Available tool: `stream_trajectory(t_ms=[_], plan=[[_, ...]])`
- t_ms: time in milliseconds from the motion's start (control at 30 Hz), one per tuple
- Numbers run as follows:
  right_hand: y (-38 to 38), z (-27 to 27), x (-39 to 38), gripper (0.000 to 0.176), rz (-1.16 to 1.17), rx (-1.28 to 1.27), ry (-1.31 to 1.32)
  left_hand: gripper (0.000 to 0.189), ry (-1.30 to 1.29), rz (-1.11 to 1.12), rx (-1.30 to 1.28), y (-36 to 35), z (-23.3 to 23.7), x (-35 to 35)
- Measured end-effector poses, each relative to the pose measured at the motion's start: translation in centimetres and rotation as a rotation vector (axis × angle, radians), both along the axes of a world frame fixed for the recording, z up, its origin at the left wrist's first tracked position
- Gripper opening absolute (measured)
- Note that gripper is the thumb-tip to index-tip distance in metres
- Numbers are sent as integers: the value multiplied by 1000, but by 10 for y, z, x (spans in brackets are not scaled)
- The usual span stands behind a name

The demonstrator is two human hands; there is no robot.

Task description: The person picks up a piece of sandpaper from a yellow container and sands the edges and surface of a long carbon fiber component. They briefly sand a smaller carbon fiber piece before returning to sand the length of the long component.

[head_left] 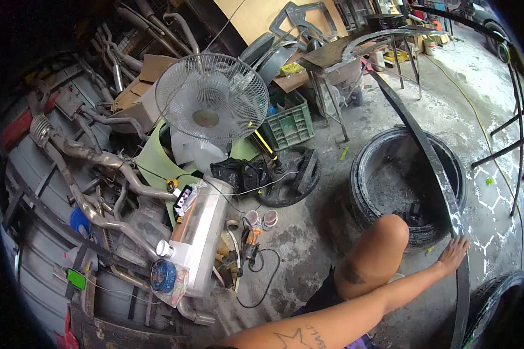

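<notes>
Left hand and metal bar in a cluttered workshop. The left hand [453,255] lay across a long, dark bar [432,160], its fingers over the upper face; whether they closed around it could not be told. The bar ran from near the work table [332,57], over a large round black tub [358,192], to the lower edge of the view, on the right side of the scene. The right hand was out of view. Lettering on the left forearm [343,326], beside a star outline, appeared to read "BALD". A phone [184,199] with a lit display stood by a silver metal cylinder [206,232]; its screen content was too small to read. A second screen, plain green [75,278], showed no legible text. Any print on the white container [165,249] or the orange power tool [252,241] could not be made out. A wire-caged fan [212,99] stood farther back, before a green crate [288,125].
</notes>
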State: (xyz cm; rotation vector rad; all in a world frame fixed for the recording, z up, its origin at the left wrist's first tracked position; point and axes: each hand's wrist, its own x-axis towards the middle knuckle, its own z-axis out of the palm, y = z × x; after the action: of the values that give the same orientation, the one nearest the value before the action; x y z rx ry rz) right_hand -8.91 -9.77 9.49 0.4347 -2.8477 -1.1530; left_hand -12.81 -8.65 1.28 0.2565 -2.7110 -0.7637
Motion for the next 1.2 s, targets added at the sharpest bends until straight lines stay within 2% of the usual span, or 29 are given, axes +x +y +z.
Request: stream_trajectory(t_ms=[67, 133, 167, 200, 267, 300, 400, 467, 533, 567, 600, 667, 700, 800, 833, 900, 1000, 1067, 1200], plan=[[3, 6, 0, 43, 63, -37, -44, 47, 136, 100, -127, 5, -8, -2], [7, 19, 8, 41, 143, -192, -102, 47, 77, 78, -138, 4, 3, 6], [4, 31, 14, 40, 106, -25, -89, 46, 16, 63, -151, 4, 5, 6], [6, 7, 1, 40, 107, -29, -86, 46, 19, 64, -155, 1, 7, 5], [16, -69, -39, 40, 147, -385, -58, 46, -25, -9, 186, 2, -10, -6], [16, -77, -42, 40, 149, -386, -57, 46, -29, -16, 192, 3, -11, -6], [20, -100, -49, 40, 135, -269, 39, 45, 36, 20, 53, 6, -4, -2], [23, -131, -59, 40, 117, 338, 338, 45, 62, 37, 30, 3, 3, 2], [36, -190, -90, 40, 164, 293, 359, 45, 84, 46, 30, 0, 13, 5], [32, -165, -84, 40, 209, 245, 378, 45, 93, 51, 34, 0, 13, 5], [31, -139, -73, 39, 236, 166, 219, 45, 96, 52, 37, 0, 15, 3], [11, 17, -8, 37, 236, -13, -116, 44, 83, 72, -44, 6, 4, -9], [2, 37, 3, 37, 202, -35, -162, 43, 76, 82, -86, 8, 0, -14], [0, 16, 0, 36, 193, -77, -157, 42, 64, 103, -166, 7, 11, -17], [-1, 9, -1, 36, 189, -84, -154, 40, 19, 64, -73, 4, 37, -6], [-4, 0, -5, 36, 183, -94, -144, 38, -26, 29, 27, 2, 50, -3], [-5, -6, -6, 35, 183, -102, -141, 32, -47, 26, -43, 9, 32, -18], [-5, -10, -6, 34, 184, -102, -137, 31, 69, 79, -72, 13, 23, -23], [-6, -13, -5, 34, 191, -113, -131, 37, 106, 81, -42, 15, 16, -27]])
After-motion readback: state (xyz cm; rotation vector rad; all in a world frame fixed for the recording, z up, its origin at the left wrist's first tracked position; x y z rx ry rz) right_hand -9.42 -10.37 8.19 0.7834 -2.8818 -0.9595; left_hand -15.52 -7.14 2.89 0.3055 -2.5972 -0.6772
